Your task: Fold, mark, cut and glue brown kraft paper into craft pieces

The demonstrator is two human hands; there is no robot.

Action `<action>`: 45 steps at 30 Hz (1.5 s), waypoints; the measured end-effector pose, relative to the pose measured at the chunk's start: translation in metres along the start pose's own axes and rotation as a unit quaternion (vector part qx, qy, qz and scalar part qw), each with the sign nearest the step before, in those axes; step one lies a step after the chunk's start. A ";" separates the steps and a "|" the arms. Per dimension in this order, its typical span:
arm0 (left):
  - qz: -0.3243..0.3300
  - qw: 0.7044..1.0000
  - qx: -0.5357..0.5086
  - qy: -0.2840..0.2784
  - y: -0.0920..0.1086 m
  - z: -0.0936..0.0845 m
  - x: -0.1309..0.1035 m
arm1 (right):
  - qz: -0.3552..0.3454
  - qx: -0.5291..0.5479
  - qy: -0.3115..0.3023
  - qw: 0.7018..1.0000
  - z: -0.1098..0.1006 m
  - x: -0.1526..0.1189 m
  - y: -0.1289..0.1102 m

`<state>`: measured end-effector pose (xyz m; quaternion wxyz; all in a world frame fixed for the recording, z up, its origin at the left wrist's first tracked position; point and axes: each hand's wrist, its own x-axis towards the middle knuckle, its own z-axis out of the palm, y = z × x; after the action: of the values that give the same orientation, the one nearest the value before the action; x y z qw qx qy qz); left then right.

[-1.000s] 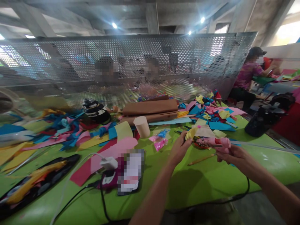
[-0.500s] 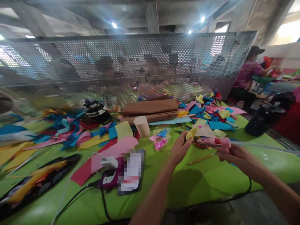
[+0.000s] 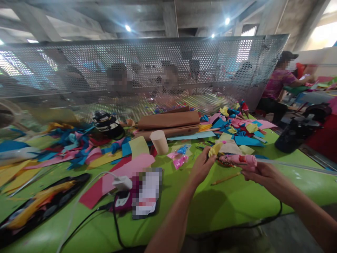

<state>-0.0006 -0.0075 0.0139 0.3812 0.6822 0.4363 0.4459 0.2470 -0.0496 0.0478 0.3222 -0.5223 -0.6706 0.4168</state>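
Viewing right of frame centre, I read the left grip (image 3: 200, 168) clamped on a small yellow cone (image 3: 215, 150), tilted toward upper right; the right grip (image 3: 263, 174) clasps a pink glue gun (image 3: 240, 160), long axis near-horizontal, extending leftward toward the cone.
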 end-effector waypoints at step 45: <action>-0.041 0.994 -0.098 0.019 -0.009 0.001 0.003 | 0.000 0.153 0.201 0.968 -0.072 -0.028 0.051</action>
<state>-0.0015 -0.0023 0.0066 0.4555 0.6148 0.4253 0.4835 0.3382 -0.0554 0.0336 0.5260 -0.5400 -0.5206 0.4009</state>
